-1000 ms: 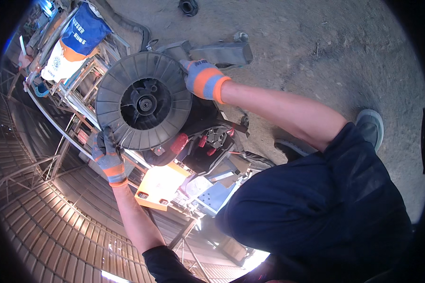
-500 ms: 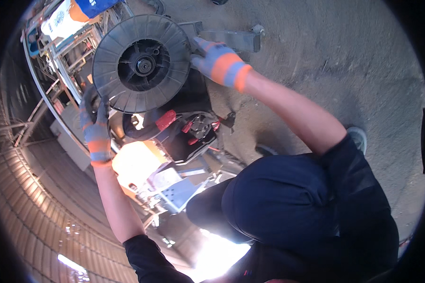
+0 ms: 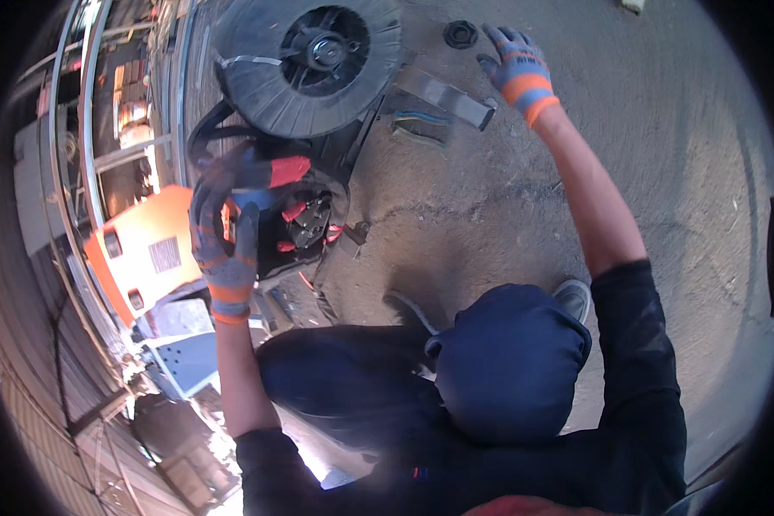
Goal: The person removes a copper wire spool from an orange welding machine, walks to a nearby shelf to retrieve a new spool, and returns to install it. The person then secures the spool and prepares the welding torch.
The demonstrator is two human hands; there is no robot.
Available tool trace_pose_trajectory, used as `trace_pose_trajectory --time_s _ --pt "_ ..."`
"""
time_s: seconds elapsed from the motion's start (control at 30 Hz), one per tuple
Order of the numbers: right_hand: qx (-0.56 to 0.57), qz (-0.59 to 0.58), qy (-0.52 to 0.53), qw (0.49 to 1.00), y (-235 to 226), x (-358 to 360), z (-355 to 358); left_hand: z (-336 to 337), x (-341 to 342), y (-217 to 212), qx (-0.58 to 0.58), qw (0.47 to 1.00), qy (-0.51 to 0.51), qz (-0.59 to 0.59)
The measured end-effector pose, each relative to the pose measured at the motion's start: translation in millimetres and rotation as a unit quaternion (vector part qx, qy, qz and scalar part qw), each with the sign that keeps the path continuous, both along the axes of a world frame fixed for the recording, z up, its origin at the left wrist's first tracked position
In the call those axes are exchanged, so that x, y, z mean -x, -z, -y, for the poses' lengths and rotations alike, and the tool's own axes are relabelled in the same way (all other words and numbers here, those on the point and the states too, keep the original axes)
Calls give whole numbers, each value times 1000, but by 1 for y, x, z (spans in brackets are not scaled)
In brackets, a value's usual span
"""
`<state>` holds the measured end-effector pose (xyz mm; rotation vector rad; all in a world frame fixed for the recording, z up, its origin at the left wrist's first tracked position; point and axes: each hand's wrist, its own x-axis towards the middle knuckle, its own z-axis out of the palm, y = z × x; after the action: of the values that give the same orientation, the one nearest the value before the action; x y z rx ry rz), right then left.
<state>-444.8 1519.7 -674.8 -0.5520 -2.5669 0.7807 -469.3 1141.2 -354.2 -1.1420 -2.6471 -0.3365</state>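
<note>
At the top centre of the frame a large grey spool of wire (image 3: 305, 64) sits on its hub in the opened black machine (image 3: 305, 228), face-on to the camera, so its weight rests on the axle rather than in either hand. The left hand (image 3: 224, 249), in a grey and orange glove, is at centre left against the machine's red and black side just under the spool; its fingers (image 3: 206, 202) are blurred but look loosely curled with nothing pinched, as if steadying the housing. The right hand (image 3: 516, 69), gloved alike, is stretched to the upper right with its fingers spread and empty, hovering just beside a small black round nut (image 3: 460, 34) on the concrete floor (image 3: 662, 215).
</note>
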Motion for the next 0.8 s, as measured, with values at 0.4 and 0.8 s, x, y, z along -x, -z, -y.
trace_pose_trajectory --time_s 0.4,0.8 --pt "-45 161 -19 986 46 46 -38 69 -33 -41 -92 974 -122 170" --pt "-154 286 -432 842 32 26 160 21 -50 -43 66 959 111 252"
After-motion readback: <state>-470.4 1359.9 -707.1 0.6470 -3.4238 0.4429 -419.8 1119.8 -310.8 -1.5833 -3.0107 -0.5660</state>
